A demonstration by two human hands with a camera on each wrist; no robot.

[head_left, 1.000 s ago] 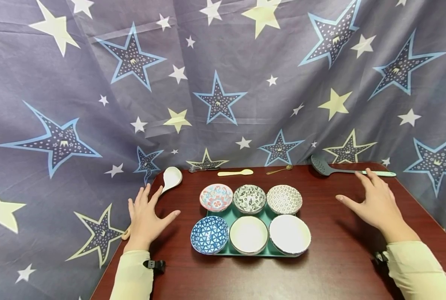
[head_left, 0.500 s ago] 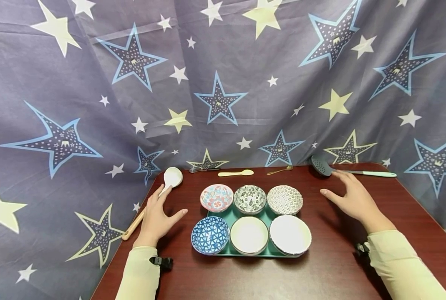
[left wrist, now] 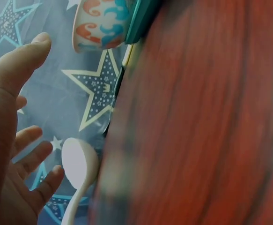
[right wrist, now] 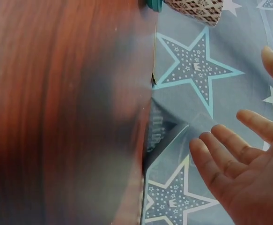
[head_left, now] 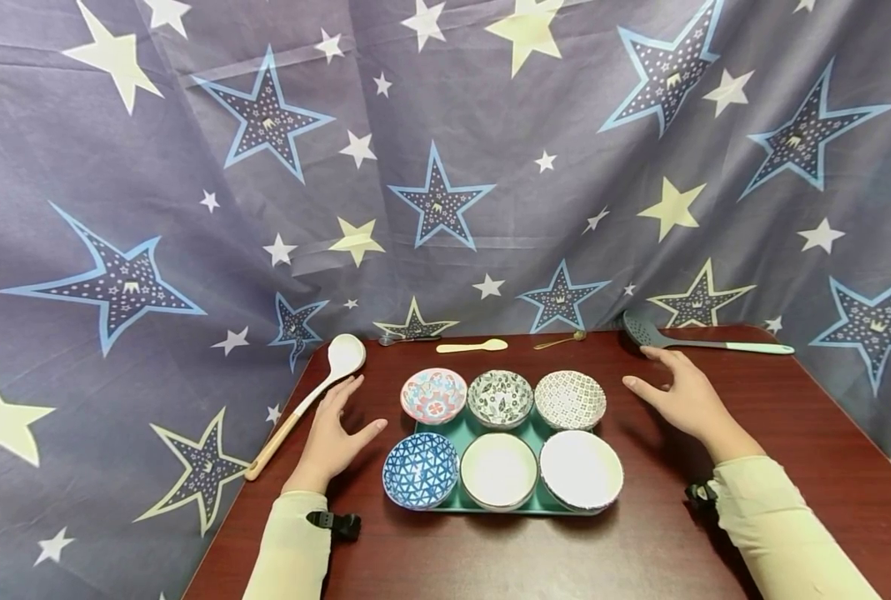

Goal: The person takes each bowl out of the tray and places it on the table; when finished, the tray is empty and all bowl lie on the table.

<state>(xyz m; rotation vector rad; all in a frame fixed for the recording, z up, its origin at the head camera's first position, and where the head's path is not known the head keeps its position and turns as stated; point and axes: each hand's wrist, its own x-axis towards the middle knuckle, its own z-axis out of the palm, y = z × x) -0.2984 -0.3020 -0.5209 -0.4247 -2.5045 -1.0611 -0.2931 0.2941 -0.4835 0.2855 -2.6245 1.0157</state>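
Note:
My left hand hovers over the table, fingers spread and holding nothing, between a white ladle with a wooden handle and the bowls. On the other side my right hand is likewise spread and holds nothing, just in front of a dark skimmer with a pale green handle. Between the hands, a green tray bears two rows of bowls. The near row has a blue patterned bowl, a cream bowl and a white bowl. Behind are a pink floral bowl, a leaf-patterned bowl and a lattice-patterned bowl.
Along the table's back edge lie a small clear-looking spoon, a pale yellow spoon and a thin gold spoon. A grey star-printed cloth hangs right behind the dark red wooden table.
Both hands have moved inward toward the tray, the left to the right and the right to the left. More of the ladle's handle now shows. The bowls and utensils stay put.

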